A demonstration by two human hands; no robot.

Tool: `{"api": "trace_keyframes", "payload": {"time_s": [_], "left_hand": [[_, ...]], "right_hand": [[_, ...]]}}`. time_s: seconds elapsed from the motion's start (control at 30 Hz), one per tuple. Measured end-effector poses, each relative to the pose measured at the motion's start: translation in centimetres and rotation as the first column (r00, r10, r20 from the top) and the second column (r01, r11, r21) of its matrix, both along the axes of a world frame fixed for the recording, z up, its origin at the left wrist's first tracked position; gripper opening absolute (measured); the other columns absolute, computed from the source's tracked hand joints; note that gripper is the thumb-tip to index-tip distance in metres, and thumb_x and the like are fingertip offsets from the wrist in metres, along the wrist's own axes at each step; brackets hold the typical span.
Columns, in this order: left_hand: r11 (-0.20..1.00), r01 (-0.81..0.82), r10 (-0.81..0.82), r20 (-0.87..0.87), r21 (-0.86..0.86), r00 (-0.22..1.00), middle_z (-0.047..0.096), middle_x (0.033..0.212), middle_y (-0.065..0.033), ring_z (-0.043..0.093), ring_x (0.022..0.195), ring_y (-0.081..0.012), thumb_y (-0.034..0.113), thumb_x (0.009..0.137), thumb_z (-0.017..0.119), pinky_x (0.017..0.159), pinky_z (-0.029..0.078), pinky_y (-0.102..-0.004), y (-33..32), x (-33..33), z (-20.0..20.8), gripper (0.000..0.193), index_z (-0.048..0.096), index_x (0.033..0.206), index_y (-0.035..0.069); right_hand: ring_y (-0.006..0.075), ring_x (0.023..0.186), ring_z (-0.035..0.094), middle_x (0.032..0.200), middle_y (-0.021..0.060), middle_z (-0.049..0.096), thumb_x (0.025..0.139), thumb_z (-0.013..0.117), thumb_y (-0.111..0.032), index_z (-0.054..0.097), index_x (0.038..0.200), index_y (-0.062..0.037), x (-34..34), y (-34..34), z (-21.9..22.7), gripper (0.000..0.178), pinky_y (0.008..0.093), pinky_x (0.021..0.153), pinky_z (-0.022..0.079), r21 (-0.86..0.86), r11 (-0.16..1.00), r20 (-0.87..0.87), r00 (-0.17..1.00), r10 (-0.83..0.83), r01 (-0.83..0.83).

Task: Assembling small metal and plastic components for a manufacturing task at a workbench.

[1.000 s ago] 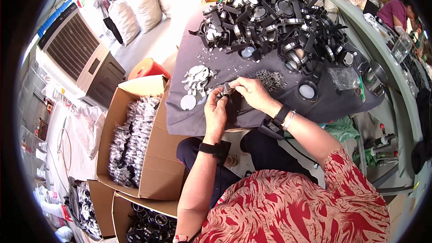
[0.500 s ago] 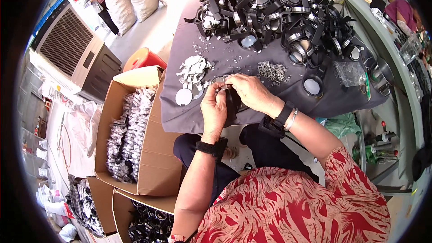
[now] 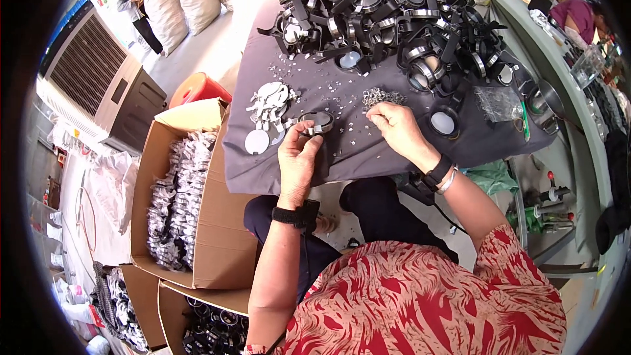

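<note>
My left hand (image 3: 299,161) pinches a round metal-rimmed ring (image 3: 322,118) by its near edge, over the dark cloth. A small silvery bracket shows on the ring beside my fingertips. Farther right, my right hand (image 3: 397,133) has thumb and fingers drawn together at the near edge of a pile of small metal clips (image 3: 382,97); what they hold, if anything, is too small to make out. Left of the ring lies a heap of white discs with tabs (image 3: 271,102), with one white disc (image 3: 257,142) at its near end.
Black strapped ring assemblies (image 3: 394,13) are heaped across the far side of the cloth-covered table (image 3: 263,174). A plastic bag (image 3: 497,104) lies at the right. Cardboard boxes (image 3: 227,236) stand at my left, near an air cooler (image 3: 85,66). Another person (image 3: 139,10) stands far left.
My right hand has left the ring and moved right to the clip pile. My left hand stays on the ring, now lower and slightly left in the view. The whole view has shifted a little.
</note>
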State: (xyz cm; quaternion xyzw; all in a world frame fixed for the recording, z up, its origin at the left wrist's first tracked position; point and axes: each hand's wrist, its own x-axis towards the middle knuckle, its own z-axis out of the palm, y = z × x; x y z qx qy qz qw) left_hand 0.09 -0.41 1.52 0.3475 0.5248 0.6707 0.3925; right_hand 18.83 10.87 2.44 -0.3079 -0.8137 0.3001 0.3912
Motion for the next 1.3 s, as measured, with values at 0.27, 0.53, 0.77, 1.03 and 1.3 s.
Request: {"api": "trace_keyframes", "payload": {"time_s": [0.27,0.53,0.77,1.03,1.3], "left_hand": [[0.995,-0.083,0.085,-0.058,0.047,0.995,0.054,0.066,0.0078,0.037,0.046,-0.0004,0.006,0.09,0.05,0.039,0.025,-0.016,0.6,-0.8,-1.0,0.016,0.061,0.1,0.011],[0.997,-0.082,0.081,-0.069,-0.01,0.994,0.05,0.064,0.0073,0.039,0.048,-0.0002,0.009,0.092,0.049,0.038,0.029,-0.0167,0.4,-0.3,0.0,0.014,0.059,0.102,0.011],[0.996,-0.084,0.083,-0.095,-0.002,0.992,0.047,0.06,0.0056,0.033,0.039,-0.0011,0.006,0.091,0.05,0.034,0.027,-0.0186,0.5,-0.3,-0.1,0.014,0.056,0.103,0.007],[0.996,-0.087,0.087,-0.091,0.003,0.992,0.048,0.062,0.0053,0.034,0.039,-0.0014,0.005,0.09,0.049,0.034,0.027,-0.0192,0.4,-0.3,-0.1,0.015,0.056,0.103,0.008],[0.995,-0.085,0.079,-0.129,-0.047,0.989,0.046,0.061,0.0057,0.035,0.041,-0.0019,0.008,0.092,0.048,0.035,0.029,-0.0187,0.4,-0.4,0.1,0.015,0.057,0.105,0.008]], "right_hand": [[0.0328,0.072,0.061,0.076,0.0151,0.061,0.084,0.059,-0.012,0.059,0.083,-0.0005,1.5,-1.3,-0.2,0.011,0.0377,0.064,0.048,0.049,0.999,0.078,0.997,0.021,-0.025],[0.0318,0.071,0.061,0.073,0.0149,0.059,0.083,0.059,-0.005,0.061,0.088,-0.0007,4.9,2.4,0.7,0.007,0.0378,0.062,0.047,0.156,0.967,0.056,0.975,-0.213,0.203],[0.0348,0.084,0.061,0.083,0.0175,0.06,0.08,0.065,-0.017,0.062,0.097,-0.0039,1.8,4.2,1.3,0.021,0.0434,0.075,0.048,0.322,0.928,0.372,0.877,-0.305,0.187],[0.0358,0.08,0.061,0.08,0.0174,0.061,0.078,0.06,-0.008,0.06,0.086,-0.0019,-1.3,4.7,0.3,0.01,0.0424,0.072,0.049,0.311,0.946,0.449,0.863,-0.23,0.09],[0.0334,0.074,0.061,0.08,0.0161,0.062,0.08,0.06,-0.01,0.061,0.083,-0.0011,2.5,3.4,1.6,0.009,0.039,0.068,0.049,0.14,0.983,0.245,0.958,-0.148,0.116]]}}
